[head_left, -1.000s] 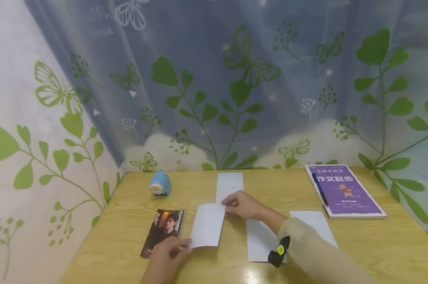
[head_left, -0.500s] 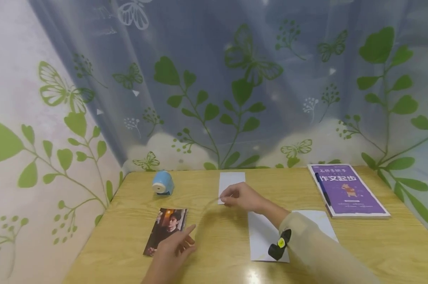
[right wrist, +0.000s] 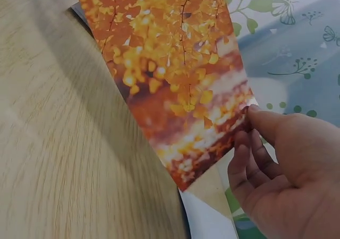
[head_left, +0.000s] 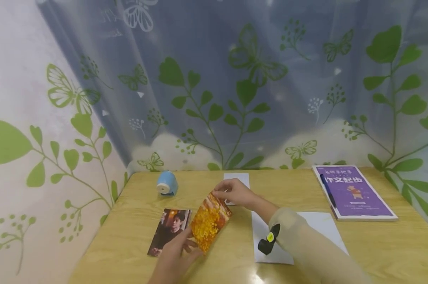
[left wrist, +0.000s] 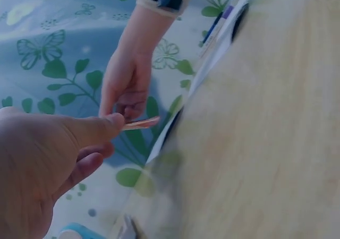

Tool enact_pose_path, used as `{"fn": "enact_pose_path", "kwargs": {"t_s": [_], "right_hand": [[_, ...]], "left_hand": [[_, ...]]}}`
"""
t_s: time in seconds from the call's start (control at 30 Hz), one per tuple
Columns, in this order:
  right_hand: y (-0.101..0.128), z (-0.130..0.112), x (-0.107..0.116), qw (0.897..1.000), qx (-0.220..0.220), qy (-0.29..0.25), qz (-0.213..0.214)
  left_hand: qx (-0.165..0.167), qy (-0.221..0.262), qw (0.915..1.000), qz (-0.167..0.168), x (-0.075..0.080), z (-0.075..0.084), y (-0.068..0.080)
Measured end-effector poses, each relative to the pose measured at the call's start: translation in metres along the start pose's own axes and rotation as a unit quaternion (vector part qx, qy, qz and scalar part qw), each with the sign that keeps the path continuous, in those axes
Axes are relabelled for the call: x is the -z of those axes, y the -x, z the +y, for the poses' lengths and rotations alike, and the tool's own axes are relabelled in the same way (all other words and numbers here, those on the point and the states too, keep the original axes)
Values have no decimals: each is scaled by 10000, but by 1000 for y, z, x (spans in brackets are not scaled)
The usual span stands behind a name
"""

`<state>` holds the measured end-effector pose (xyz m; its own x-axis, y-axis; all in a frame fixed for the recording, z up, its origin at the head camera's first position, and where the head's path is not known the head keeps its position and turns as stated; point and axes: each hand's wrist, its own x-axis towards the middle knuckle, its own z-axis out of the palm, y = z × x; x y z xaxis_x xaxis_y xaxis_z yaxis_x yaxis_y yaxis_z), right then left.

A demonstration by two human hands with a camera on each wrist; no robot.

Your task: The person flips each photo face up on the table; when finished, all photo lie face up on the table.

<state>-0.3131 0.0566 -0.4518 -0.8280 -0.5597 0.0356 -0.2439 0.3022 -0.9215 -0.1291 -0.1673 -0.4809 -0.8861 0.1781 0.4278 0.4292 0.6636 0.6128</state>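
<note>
A photo print of golden autumn leaves (head_left: 208, 223) is held up above the wooden table, picture side facing me and slightly bent. My right hand (head_left: 237, 193) pinches its upper edge between thumb and fingers, as the right wrist view shows close up at one corner of the print (right wrist: 175, 63). At the lower left edge my left hand (head_left: 175, 256) grips it; in the left wrist view the thumb lies over the thin edge of the print (left wrist: 143, 123). Beneath and beside the left hand lies a second photo (head_left: 169, 230), showing a person in dark clothes, partly covered by that hand.
A narrow white sheet (head_left: 237, 178) lies behind the right hand. More white sheets (head_left: 270, 240) lie under the right forearm. At the back left stands a small blue object (head_left: 167, 183) with a round cream face. A purple book (head_left: 356, 193) bears a pen (head_left: 328, 191) at right.
The print has turned over from its white back, through edge-on, to its golden picture side. My left hand let go of it midway and now grips its edge again.
</note>
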Motion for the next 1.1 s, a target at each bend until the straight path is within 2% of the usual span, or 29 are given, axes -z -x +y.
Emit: {"fn": "enact_pose_path", "kwargs": {"t_s": [0.17, 0.37, 0.53, 0.67, 0.9, 1.1], "right_hand": [[-8, 6, -11, 9994, 250, 238, -64], [-11, 14, -20, 9927, 601, 1027, -190], [-13, 13, -27, 9907, 580, 1151, -433], [-14, 15, -33, 9894, 513, 1248, -530], [-16, 25, -44, 9899, 356, 1309, -412], [-17, 32, -51, 9917, 355, 1216, -221]], "left_hand": [[294, 460, 9985, -69, -3, -3, 5], [794, 1198, 9890, -337, -4, -7, 8], [856, 808, 9918, -489, -4, -11, 6], [732, 599, 9930, -714, -5, -18, 6], [1035, 658, 9869, -1049, -6, -26, 8], [1206, 633, 9836, -1184, -6, -28, 8]]}}
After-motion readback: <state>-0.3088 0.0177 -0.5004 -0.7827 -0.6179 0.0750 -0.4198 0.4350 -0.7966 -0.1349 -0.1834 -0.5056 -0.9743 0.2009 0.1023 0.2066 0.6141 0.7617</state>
